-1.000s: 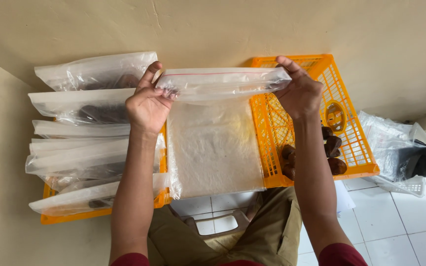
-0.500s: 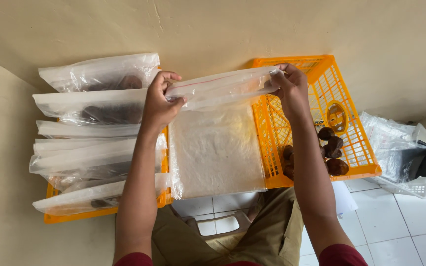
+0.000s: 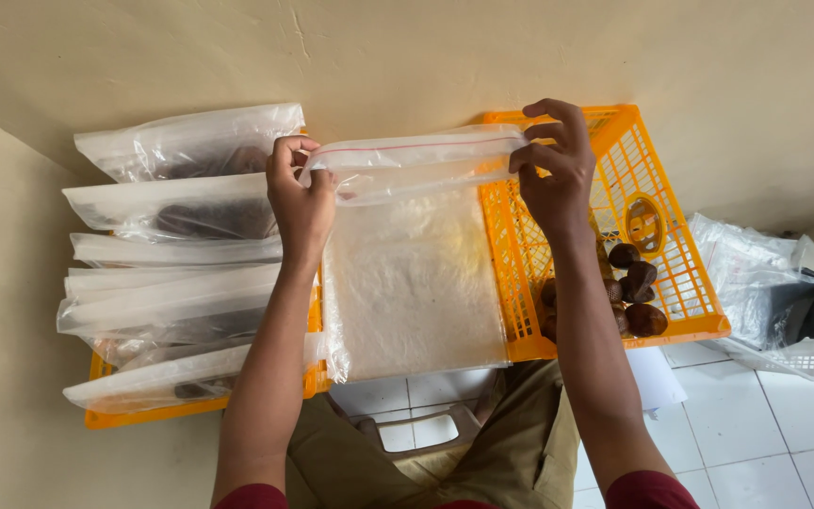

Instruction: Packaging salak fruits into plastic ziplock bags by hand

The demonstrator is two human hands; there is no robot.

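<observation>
step: sealing zip bag (image 3: 414,273) | L hand (image 3: 300,193) + R hand (image 3: 555,170) pinch top strip ends, bag hangs btwn 2 orange crates (image 3: 614,236) | next prob needs even press along strip

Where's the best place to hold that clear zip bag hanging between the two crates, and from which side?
Probably by the top zip strip of the clear zip bag, pinched at its two ends, one from each side. The left hand and right hand grip it there now. The stiffer seal band spans the width while the limp film hangs down below, so mid-body grips would likely crumple it.
</observation>
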